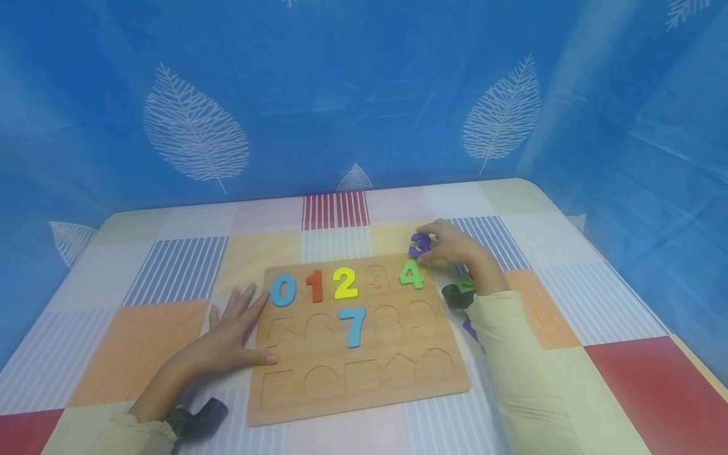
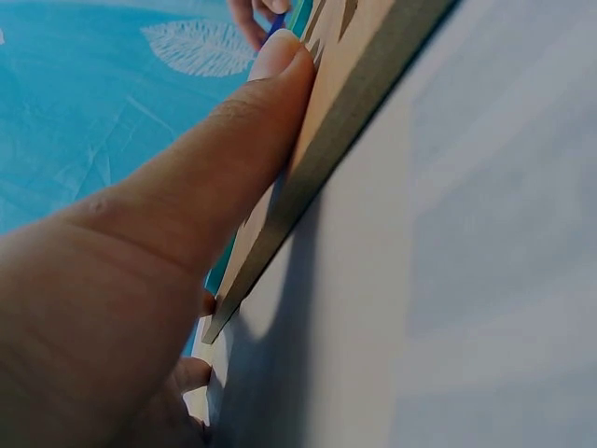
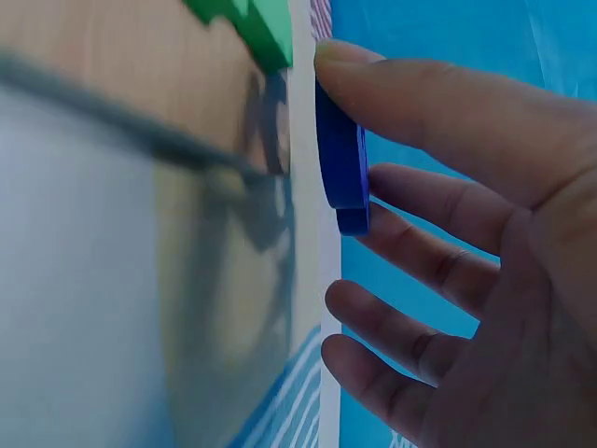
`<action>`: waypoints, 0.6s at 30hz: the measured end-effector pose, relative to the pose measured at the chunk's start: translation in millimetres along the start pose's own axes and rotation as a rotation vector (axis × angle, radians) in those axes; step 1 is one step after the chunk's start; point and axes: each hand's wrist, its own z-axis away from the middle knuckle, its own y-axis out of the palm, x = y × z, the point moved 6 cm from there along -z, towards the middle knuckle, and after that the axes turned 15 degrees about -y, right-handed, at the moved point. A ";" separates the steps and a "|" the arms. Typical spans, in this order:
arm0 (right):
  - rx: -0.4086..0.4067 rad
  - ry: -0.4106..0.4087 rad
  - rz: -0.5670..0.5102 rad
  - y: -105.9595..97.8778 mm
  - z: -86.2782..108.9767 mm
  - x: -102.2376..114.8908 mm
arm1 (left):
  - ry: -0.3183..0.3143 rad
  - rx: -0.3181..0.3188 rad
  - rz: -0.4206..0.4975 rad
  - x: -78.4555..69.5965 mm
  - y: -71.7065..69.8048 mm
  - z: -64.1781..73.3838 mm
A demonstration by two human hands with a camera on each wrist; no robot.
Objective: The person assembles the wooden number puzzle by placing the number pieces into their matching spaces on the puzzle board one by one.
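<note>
A purple number 3 (image 1: 420,245) is pinched between the thumb and fingers of my right hand (image 1: 455,245), above the far right corner of the wooden puzzle board (image 1: 318,395). In the right wrist view the 3 (image 3: 341,154) shows edge-on, in blue-purple. My left hand (image 1: 230,335) lies spread at the board's left edge, its thumb (image 2: 275,70) resting on top of the board. Along the board's top row stand a blue 0 (image 1: 283,290), a red 1 (image 1: 315,286), a yellow 2 (image 1: 345,284) and a green 4 (image 1: 411,275). A blue 7 (image 1: 353,327) lies in the middle row.
An outlined 3 recess (image 1: 377,278) shows between the 2 and the 4. Below are more number recesses and a row of shape recesses. A green piece (image 1: 464,284) and a purple piece (image 1: 469,328) lie right of the board, partly hidden by the right arm.
</note>
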 end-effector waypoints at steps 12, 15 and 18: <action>0.059 -0.020 0.038 17.2 -7.9 20.2 | 0.004 0.007 0.003 -3.5 -1.3 1.0; 0.065 -0.027 0.042 19.8 -9.5 24.0 | 0.004 0.006 0.003 -4.0 -1.6 1.9; 0.068 -0.057 0.057 21.6 -11.7 27.7 | 0.003 0.005 0.004 -4.4 -1.8 2.0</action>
